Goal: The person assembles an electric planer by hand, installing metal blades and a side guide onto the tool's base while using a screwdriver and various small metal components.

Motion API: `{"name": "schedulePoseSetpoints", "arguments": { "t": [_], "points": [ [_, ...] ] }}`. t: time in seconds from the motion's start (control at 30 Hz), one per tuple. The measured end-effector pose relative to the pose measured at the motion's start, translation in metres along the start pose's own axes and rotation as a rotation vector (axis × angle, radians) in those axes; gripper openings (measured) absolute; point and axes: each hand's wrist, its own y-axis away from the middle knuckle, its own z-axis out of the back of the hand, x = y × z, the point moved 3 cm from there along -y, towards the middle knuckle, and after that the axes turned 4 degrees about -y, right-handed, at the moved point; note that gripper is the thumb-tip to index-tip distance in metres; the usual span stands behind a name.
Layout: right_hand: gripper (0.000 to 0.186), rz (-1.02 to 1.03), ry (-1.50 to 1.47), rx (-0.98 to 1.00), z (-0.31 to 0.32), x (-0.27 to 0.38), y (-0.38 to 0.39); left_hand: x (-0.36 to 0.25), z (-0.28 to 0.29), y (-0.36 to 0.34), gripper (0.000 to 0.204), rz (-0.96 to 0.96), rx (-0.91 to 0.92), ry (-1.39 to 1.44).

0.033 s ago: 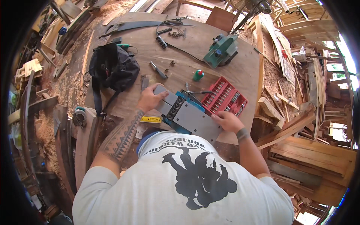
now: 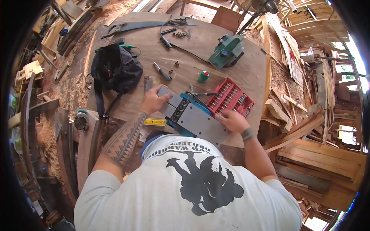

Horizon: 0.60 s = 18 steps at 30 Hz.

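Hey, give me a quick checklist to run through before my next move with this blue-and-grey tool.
1. Left hand off the black strip with round recesses: ok, it grips the grey plate's left end.
2. Right hand off that strip: ok, it is toward the right end.
3. Red case open: ok, with metal pieces showing in rows.
4. Blue-and-grey tool disconnected from power: cannot tell.
5. Tabletop clear of other tools: not ok, a handsaw and a green power tool lie there.

Shavings (image 2: 48, 144) and stacked planks (image 2: 318, 159) show a woodworking shop.
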Motion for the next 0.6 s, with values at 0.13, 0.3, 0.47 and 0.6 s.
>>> {"name": "schedulePoseSetpoints", "arguments": {
  "t": [0.13, 0.3, 0.47, 0.6],
  "points": [
    [0.060, 0.288, -0.167, -0.149, -0.006, 0.055, -0.049, -0.003, 0.005, 0.007, 0.055, 0.030, 0.047, 0.060],
    [0.062, 0.426, -0.413, -0.053, -0.055, 0.081, -0.119, -0.006, 0.004, 0.007, 0.052, -0.004, 0.053, 0.059],
    [0.058, 0.381, -0.330, 0.020, -0.062, 0.089, -0.124, 0.012, 0.010, 0.013, 0.049, -0.015, -0.018, 0.048],
    [0.058, 0.365, -0.406, 0.013, -0.060, 0.082, -0.133, 0.016, 0.010, 0.014, 0.052, -0.001, -0.044, -0.051]
  ]
}}
